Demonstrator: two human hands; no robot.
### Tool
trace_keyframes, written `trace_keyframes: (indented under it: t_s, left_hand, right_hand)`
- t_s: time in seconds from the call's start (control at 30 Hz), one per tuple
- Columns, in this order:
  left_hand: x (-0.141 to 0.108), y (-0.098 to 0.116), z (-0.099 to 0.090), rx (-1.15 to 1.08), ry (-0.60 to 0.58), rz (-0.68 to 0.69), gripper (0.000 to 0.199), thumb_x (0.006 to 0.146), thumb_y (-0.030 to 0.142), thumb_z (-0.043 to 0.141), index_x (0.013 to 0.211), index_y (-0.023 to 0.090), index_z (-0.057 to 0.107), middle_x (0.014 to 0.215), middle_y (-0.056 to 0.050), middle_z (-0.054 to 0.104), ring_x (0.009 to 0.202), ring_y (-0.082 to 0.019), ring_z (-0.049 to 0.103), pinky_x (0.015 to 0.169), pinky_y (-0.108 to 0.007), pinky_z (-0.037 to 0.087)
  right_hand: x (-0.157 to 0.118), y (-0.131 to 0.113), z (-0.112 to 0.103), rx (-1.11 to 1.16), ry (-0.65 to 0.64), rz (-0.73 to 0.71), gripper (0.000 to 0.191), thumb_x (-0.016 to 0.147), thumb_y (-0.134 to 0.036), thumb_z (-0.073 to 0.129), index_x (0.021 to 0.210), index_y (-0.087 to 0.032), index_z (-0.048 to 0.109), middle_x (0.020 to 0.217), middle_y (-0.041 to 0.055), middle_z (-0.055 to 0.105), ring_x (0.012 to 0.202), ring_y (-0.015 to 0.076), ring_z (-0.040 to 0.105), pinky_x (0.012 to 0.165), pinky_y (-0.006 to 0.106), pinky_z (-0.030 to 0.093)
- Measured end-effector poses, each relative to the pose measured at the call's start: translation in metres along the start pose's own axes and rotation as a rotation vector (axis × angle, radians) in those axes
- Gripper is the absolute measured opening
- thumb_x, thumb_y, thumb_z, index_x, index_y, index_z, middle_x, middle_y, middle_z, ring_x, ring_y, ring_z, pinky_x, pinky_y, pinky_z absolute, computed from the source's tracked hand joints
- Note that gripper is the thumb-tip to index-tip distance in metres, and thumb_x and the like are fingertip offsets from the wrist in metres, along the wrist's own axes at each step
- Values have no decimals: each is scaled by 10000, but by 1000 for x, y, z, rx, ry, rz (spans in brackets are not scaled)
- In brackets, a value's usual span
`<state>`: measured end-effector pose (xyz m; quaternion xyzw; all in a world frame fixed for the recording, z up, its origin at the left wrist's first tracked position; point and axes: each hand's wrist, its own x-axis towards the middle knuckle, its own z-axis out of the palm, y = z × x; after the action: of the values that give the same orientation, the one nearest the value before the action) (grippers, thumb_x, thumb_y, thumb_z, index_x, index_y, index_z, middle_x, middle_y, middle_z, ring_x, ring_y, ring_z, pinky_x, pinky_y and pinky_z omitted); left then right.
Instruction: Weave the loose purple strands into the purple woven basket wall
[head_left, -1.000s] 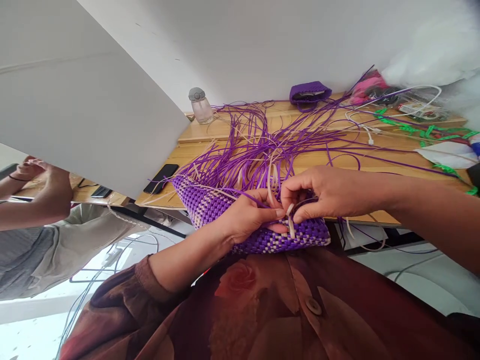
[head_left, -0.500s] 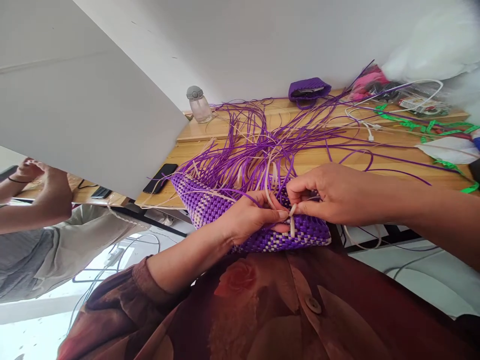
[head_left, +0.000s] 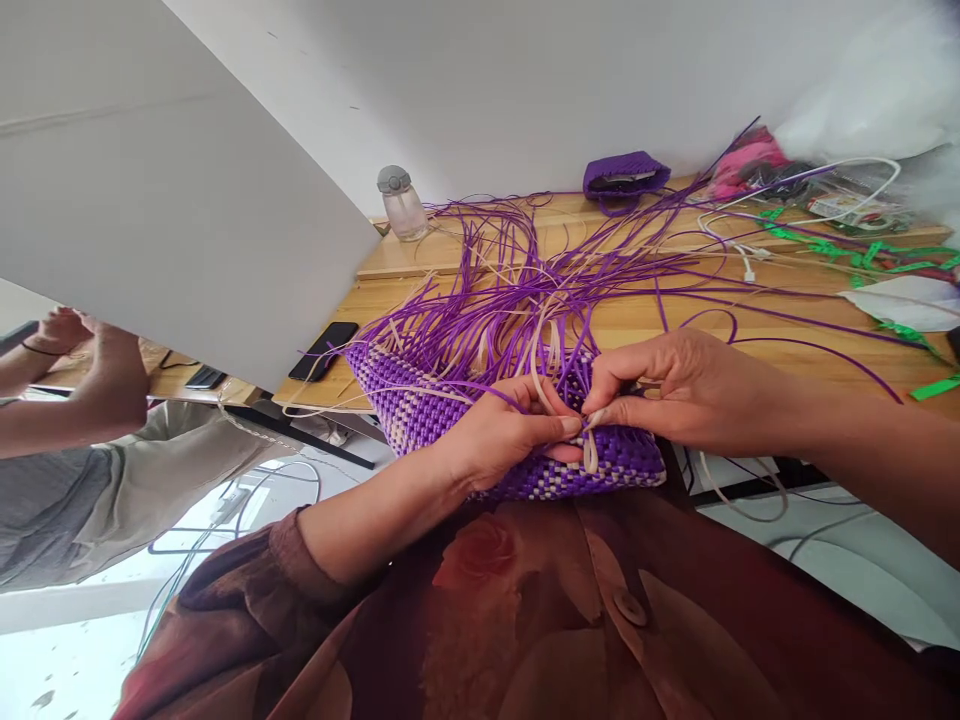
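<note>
A purple and cream woven basket (head_left: 420, 410) lies at the table's front edge against my body, its long loose strands (head_left: 510, 285) fanning out over the table. My left hand (head_left: 525, 425) grips the basket's rim, thumb on top and fingers partly hidden in the weave. Close beside it, my right hand (head_left: 652, 395) pinches a cream strip between thumb and forefinger. That cream strip (head_left: 591, 452) forms a small loop hanging over the outer side of the basket, just below my fingertips.
A glass bottle (head_left: 405, 212) and a small purple woven pouch (head_left: 626, 178) stand at the back. A black phone (head_left: 324, 350) lies left. White cable (head_left: 750, 262), green tape (head_left: 832, 245) and plastic packs lie right. Beyond the grey partition (head_left: 150, 190), another person's arms (head_left: 105, 380) show.
The cream strip has gone from a short upright piece to a drooping loop over the basket's side. My right fingers have shifted slightly at the rim; my left hand keeps its hold.
</note>
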<state>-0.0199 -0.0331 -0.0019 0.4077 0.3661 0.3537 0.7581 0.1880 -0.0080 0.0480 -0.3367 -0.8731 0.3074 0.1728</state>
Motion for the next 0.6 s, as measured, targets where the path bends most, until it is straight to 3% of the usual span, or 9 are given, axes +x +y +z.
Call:
trace_keyframes:
  t_s: [0.3, 0.4, 0.5, 0.6]
  left_hand:
    - [-6, -4, -2, 81, -47, 151, 291, 695, 223, 846, 729, 107, 581, 868, -43, 721, 681, -124, 710, 696, -267, 604]
    - [-7, -5, -3, 58, -37, 128, 290, 683, 215, 852, 721, 103, 587, 859, -48, 725, 675, -122, 706, 694, -264, 598]
    - [-7, -5, -2, 24, -10, 93, 300, 656, 203, 864, 712, 97, 590, 839, -55, 732, 659, -126, 709, 671, -256, 594]
    - [-6, -6, -2, 2, 17, 74, 310, 629, 194, 877, 701, 94, 592, 818, -55, 737, 639, -127, 709, 657, -255, 594]
  right_hand:
    - [6, 0, 5, -9, 22, 213, 104, 795, -260, 634, 736, -214, 706, 656, -13, 677, 569, 140, 567, 525, 277, 375]
    - [1, -5, 4, -149, 63, 85, 120, 817, -201, 599, 815, -228, 716, 721, -8, 703, 619, 158, 603, 572, 298, 409]
    - [-18, -18, 5, -379, 274, -136, 167, 865, -188, 585, 955, -236, 717, 925, 38, 737, 855, 229, 659, 786, 373, 457]
    - [-45, -30, 20, -525, 393, -168, 145, 916, -281, 601, 808, -243, 691, 800, 47, 707, 773, 238, 630, 792, 414, 438]
